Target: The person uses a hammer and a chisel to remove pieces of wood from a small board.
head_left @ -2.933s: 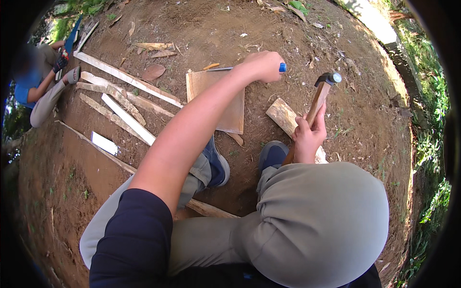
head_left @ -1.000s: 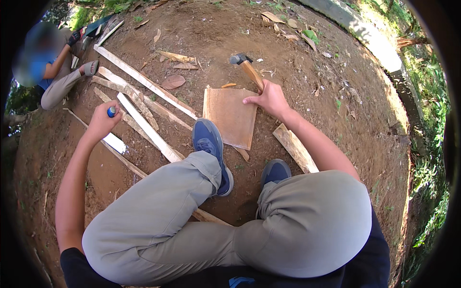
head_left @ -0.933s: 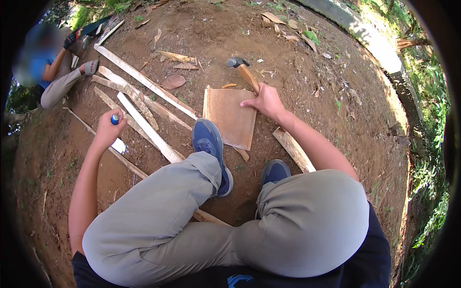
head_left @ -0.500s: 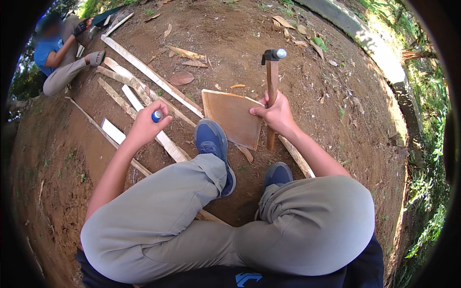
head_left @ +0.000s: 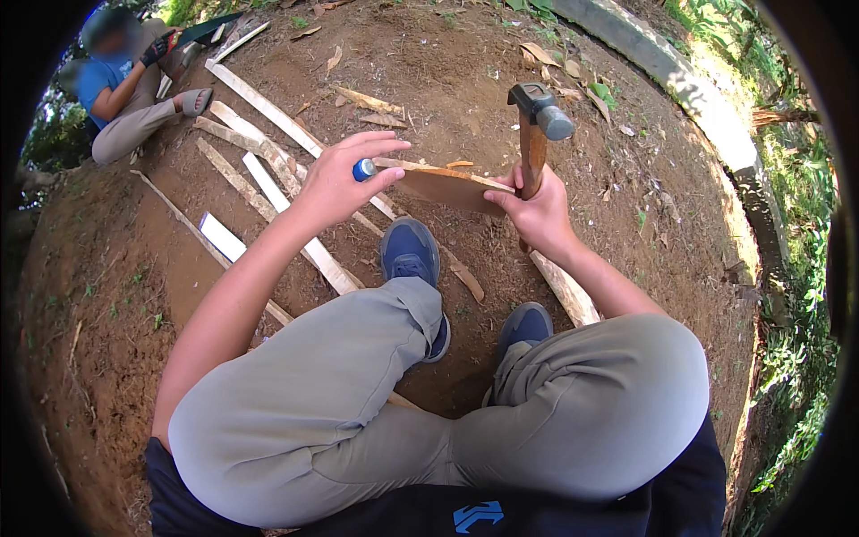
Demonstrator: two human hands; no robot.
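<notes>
My right hand [head_left: 541,210] grips the wooden handle of a hammer [head_left: 533,143], its dark metal head uppermost. The same hand pinches the right corner of a flat wooden board [head_left: 452,190] between thumb and fingers. That board is raised off the ground and tilted, so its upper edge faces me and its face is foreshortened. At its left end is my left hand [head_left: 344,179], fingers stretched along the edge. A small blue cylinder with a pale end [head_left: 363,169], its kind unclear, sits between the thumb and fingers of that hand. Whether the left fingertips touch the board is hard to tell.
Long wooden strips [head_left: 268,107] lie on the brown soil to the left, with a white-faced piece [head_left: 222,236]. Another strip [head_left: 565,288] lies by my right shoe [head_left: 526,324]. A person [head_left: 134,89] sits at the far left. A concrete curb [head_left: 662,72] runs along the right.
My left hand has moved up and right to the board's left end. The board has been lifted and tipped, its upper edge now toward me. The hammer has tilted with the right hand.
</notes>
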